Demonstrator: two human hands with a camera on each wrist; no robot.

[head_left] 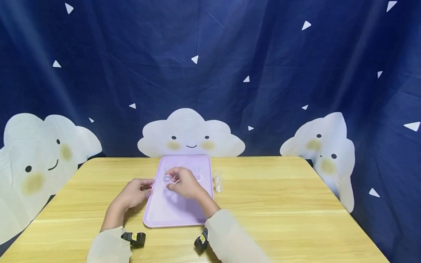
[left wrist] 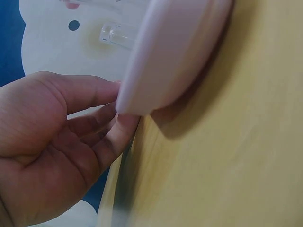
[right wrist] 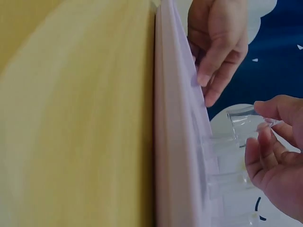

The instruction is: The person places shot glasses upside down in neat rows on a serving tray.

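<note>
- The right hand [head_left: 184,182] grasped a small clear cup [head_left: 167,178], pinched between thumb and fingertips.
- That cup was over the lilac tray [head_left: 174,215], towards its left side; which way its mouth faced, I could not tell.
- The left hand [head_left: 133,193] gripped the tray's left rim, its thumb over the edge and its fingers against the outer side.
- Other clear cups [head_left: 197,170] stood on the tray in its far part, partly hidden by the right hand, so their number was uncertain.
- Two more see-through cups [head_left: 218,182] stood on the wood-grain table [head_left: 279,204], just beside the tray's right edge, one behind the other.
- Both forearms wore pale sleeves [head_left: 230,237], and a black wrist camera [head_left: 138,239] sat at each cuff.
- Behind the table hung a navy curtain [head_left: 164,44] with white triangles and smiling clouds [head_left: 190,128]; the middle cloud was directly beyond the tray.
</note>
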